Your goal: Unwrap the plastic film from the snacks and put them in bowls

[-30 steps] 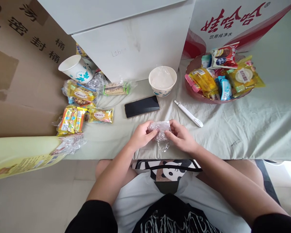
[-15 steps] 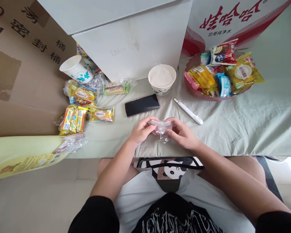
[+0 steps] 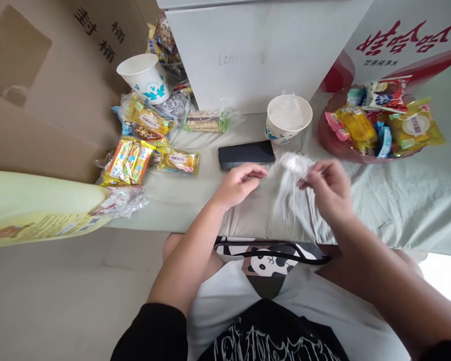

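In my right hand [image 3: 332, 188], fingers pinched together, is a piece of thin clear plastic film [image 3: 295, 164]. The film is spread out to the left of the fingers and blurred by motion. My left hand [image 3: 237, 186] holds nothing; its fingers are bent, with a gap between them and the thumb. It is just in front of a black phone [image 3: 247, 154] that lies flat on the cloth. Behind the film stands a white paper cup [image 3: 288, 120] with clear plastic in it.
A reddish bowl [image 3: 325, 143] of wrapped snacks stands at the right. On the left are wrapped snacks [image 3: 178, 160], a tilted paper cup [image 3: 141, 80] and a yellow bag [image 3: 41, 205]. A white box [image 3: 255, 65] and a cardboard box [image 3: 41, 115] border the cloth-covered table [image 3: 180, 205].
My right hand has moved right and up, drawing the crumpled film away from my left hand, which has let go. The view has shifted left. The white pen-like tool is no longer visible.
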Demonstrator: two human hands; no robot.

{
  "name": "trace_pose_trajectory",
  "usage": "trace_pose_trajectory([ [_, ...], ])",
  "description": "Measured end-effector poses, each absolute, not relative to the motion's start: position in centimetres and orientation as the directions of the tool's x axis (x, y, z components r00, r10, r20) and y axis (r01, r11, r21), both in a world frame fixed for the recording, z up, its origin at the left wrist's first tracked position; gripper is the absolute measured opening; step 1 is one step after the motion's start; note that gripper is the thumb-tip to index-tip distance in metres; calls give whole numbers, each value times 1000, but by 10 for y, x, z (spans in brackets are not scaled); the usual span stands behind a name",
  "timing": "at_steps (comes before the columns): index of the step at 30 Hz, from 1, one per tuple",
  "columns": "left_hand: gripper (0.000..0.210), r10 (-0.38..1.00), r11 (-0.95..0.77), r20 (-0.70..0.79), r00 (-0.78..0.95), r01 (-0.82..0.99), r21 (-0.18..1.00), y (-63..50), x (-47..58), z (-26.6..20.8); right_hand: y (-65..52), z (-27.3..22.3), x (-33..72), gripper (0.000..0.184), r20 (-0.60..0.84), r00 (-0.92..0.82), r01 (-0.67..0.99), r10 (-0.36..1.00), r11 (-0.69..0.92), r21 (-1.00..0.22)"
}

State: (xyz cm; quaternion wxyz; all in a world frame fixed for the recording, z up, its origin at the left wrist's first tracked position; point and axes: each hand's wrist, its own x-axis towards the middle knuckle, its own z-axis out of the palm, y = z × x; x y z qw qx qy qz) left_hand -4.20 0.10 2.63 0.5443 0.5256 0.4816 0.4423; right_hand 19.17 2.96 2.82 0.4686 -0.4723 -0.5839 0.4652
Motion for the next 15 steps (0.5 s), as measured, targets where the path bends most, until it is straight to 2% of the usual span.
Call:
trace_pose_trajectory([
  [3, 18, 992, 90, -88, 95, -16, 996, 5, -49, 31, 74, 67, 174, 22, 233, -23, 249, 972, 232, -940],
  [5, 16, 990, 100, -98, 97, -7, 995, 7, -52, 34, 111, 88, 164, 11, 358, -43, 481, 933, 333, -811],
  [6, 15, 990, 96, -96, 99, -1, 995, 9, -52, 36, 129, 94, 160, 6, 344, -154, 630, 926, 360, -688],
  [7, 14, 991, 88, -88, 97, 1, 996, 10, -53, 36, 147, 97, 157, 11, 304, -218, 742, 927, 360, -565],
  [9, 13, 994, 59, -58, 90, -10, 998, 14, -53, 37, 179, 93, 152, 19, 135, -353, 853, 926, 378, -361],
  [10, 12, 996, 40, -38, 85, -23, 999, 15, -53, 38, 193, 88, 150, 24, 118, -414, 858, 903, 430, -282],
  [12, 11, 997, 9, -4, 82, -58, 998, 16, -54, 38, 213, 76, 146, 31, 184, -542, 790, 820, 572, -219],
  [14, 11, 996, 1, 7, 87, -88, 996, 14, -57, 40, 226, 69, 141, 32, 173, -625, 724, 761, 649, -233],
  [15, 12, 996, 7, 1, 92, -92, 996, 12, -59, 40, 231, 70, 139, 30, 154, -686, 660, 711, 697, -280],
])
